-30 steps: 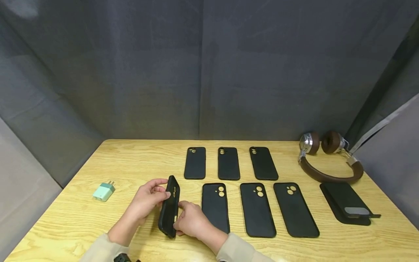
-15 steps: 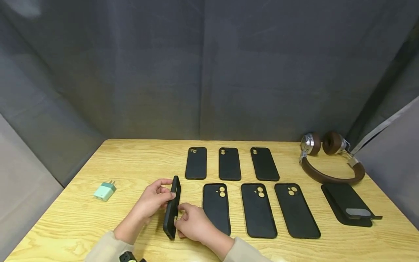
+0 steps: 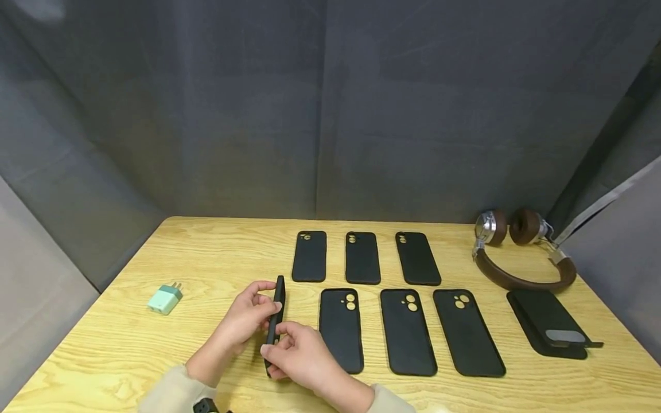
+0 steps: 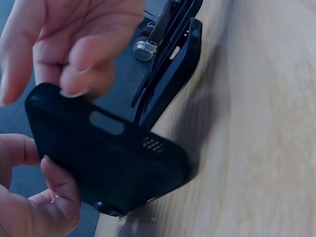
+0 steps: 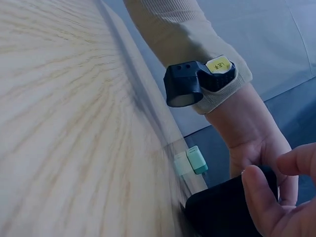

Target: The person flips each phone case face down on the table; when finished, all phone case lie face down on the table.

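A black phone case stands on its long side in the head view, seen nearly edge-on. My left hand grips its far half, thumb on the near face. At the near end, my right hand pinches the case, its thumb across the upper long edge. The left wrist view shows the case's end with an oblong port opening and a cluster of small speaker holes. In the right wrist view the right thumb overlaps the dark case.
Several black phone cases lie in two rows, among them a front-row case beside my right hand and a back-row case. Brown headphones and a black stand-like piece lie at right. A mint plug adapter sits at left.
The held phone case has turned from showing its broad face to nearly edge-on and shifted slightly right. My right thumb has come over the upper edge to the left side.
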The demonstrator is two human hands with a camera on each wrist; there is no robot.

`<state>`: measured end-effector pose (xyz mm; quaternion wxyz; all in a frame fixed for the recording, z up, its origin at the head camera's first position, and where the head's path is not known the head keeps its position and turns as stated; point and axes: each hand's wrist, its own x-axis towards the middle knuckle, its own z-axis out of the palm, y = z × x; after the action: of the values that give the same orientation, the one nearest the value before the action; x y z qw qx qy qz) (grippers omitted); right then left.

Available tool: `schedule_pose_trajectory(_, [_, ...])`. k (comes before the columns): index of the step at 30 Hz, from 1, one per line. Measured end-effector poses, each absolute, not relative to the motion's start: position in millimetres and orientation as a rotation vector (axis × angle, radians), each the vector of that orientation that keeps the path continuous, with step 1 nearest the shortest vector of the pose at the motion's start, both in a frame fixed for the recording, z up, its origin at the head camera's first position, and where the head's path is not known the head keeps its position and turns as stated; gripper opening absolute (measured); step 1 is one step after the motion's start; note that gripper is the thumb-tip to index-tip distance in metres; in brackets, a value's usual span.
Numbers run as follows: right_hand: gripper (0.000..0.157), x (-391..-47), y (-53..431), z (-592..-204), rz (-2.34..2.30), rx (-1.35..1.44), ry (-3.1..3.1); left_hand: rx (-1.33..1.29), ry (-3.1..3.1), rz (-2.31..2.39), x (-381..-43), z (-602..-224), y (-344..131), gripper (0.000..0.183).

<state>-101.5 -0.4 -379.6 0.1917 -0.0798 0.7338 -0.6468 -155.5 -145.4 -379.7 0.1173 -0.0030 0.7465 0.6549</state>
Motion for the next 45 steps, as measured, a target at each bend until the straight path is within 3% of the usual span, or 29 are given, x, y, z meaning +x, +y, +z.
schedule_pose_trajectory(5, [0.049, -105.0, -0.9, -378.2, -1.772, -0.236, 2.104, -0.031, 2.185, 1.941, -154.0, -381.3, -141.2, 0.045])
schedule_pose_trajectory(19, [0.052, -109.5, 6.7, -373.1, -1.870, -0.169, 2.057, -0.103, 2.107, 1.945, -160.5, -393.0, -153.3, 0.036])
schedule_pose_trajectory(27, [0.045, -112.0, 7.6, -368.4, -1.992, -0.183, 1.942, 0.020, 1.948, 1.889, -161.8, -403.2, -164.5, 0.041])
schedule_pose_trajectory(35, [0.043, -111.7, 11.3, -368.3, -2.028, -0.176, 1.904, -0.022, 1.922, 1.958, -162.5, -404.9, -168.1, 0.037])
schedule_pose_trajectory(45, [0.071, -113.7, 22.1, -377.8, -1.910, -0.136, 2.044, -0.106, 2.091, 1.958, -160.5, -396.4, -173.4, 0.034])
